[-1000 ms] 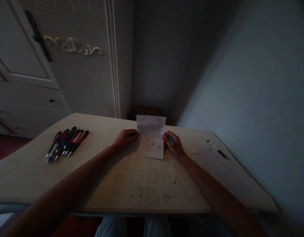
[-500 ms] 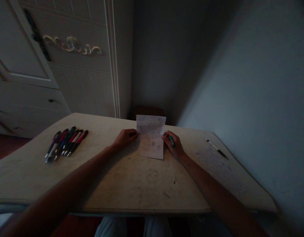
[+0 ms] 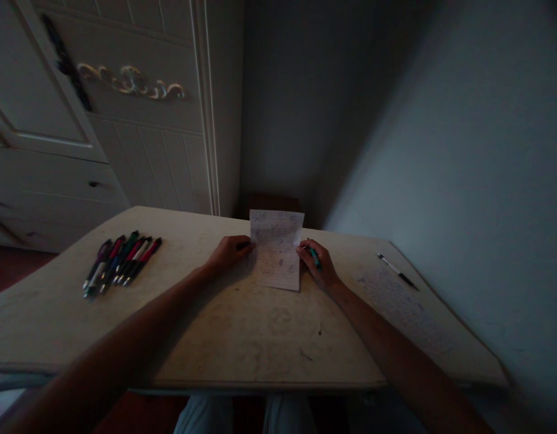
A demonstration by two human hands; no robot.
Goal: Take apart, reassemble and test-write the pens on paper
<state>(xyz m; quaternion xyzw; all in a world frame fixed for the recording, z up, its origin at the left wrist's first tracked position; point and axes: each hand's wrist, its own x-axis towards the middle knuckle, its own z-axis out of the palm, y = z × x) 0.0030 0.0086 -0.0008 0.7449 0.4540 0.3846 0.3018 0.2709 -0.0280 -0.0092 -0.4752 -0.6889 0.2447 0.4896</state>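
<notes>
A sheet of paper (image 3: 276, 250) with handwriting and small drawings is held up, tilted toward me, near the far edge of the table. My left hand (image 3: 228, 250) is closed on its left edge, thumb and fingers pinching it. At the right edge, my right hand (image 3: 318, 262) pinches the paper between thumb and finger. A green pen (image 3: 314, 258) is tucked in that same right hand, pointing up and away. The fine writing is too dim to read.
On the table (image 3: 242, 343), several pens (image 3: 120, 259) lie in a bunch at the left. At the right are a white-and-black pen (image 3: 397, 272) and ink scribbles (image 3: 396, 304). A white cabinet (image 3: 161, 163) stands behind left; a wall (image 3: 463, 169) borders the right.
</notes>
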